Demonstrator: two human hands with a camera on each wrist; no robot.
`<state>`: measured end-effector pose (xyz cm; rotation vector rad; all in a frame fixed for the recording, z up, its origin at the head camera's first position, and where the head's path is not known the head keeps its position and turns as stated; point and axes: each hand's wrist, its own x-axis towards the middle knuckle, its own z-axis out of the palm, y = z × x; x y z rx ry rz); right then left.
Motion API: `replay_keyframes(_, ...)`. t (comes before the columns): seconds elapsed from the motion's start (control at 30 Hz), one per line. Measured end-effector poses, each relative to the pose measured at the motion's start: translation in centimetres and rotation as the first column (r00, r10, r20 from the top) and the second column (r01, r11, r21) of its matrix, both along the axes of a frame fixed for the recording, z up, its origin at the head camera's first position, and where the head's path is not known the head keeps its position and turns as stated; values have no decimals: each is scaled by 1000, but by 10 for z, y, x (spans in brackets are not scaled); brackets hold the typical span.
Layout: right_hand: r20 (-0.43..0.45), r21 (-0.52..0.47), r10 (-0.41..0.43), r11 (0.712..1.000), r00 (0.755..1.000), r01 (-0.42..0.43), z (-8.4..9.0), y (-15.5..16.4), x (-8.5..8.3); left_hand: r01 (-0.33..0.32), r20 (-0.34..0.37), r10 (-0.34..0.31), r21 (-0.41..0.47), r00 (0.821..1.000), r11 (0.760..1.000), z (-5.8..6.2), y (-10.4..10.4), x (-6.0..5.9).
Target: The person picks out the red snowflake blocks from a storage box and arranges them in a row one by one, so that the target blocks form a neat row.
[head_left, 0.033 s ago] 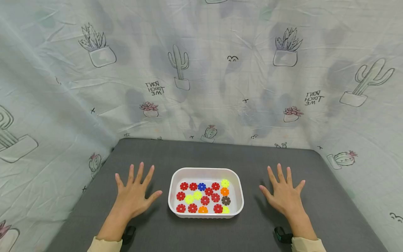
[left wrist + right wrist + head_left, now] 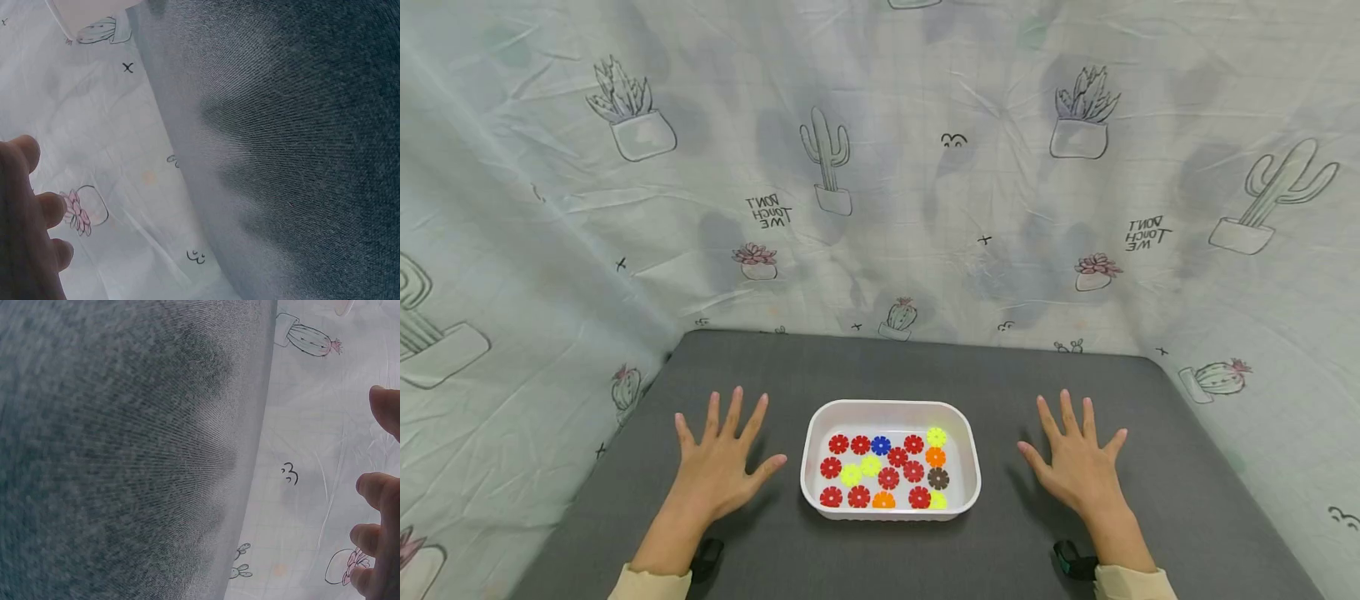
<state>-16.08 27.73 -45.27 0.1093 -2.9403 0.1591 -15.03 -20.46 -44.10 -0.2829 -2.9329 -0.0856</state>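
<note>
A white plastic tray (image 2: 891,515) sits mid-table in the head view. Several flat notched discs lie inside it: mostly red (image 2: 888,478), some yellow (image 2: 851,475) and orange (image 2: 936,457), one blue disc (image 2: 881,445) and one dark brown disc (image 2: 938,478). To the tray's left, my left hand (image 2: 718,471) is held palm down with its fingers spread, touching no disc. My right hand (image 2: 1081,467) is spread likewise on the tray's right side, apart from it and holding nothing. Fingertips of each hand show at the edges of the wrist views.
A dark grey cloth-covered table (image 2: 880,367) lies under everything. Behind it and along both sides hangs a pale curtain (image 2: 910,208) printed with cacti and mirrored lettering. Each wrist carries a black strap device, the left one (image 2: 706,560) and the right one (image 2: 1075,560).
</note>
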Motion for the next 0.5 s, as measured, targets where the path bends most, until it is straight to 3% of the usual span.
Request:
replay_keyframes(0.3,-5,1,-6,1000,1000,6,-3,0,-3,38,-8,-38,6,999,999,-3,4,-5)
replay_keyframes(0.5,-56,-34,20,999,998,-22,-7,-2,-3,141,-19,-140,78,990,987,-9,10,-8)
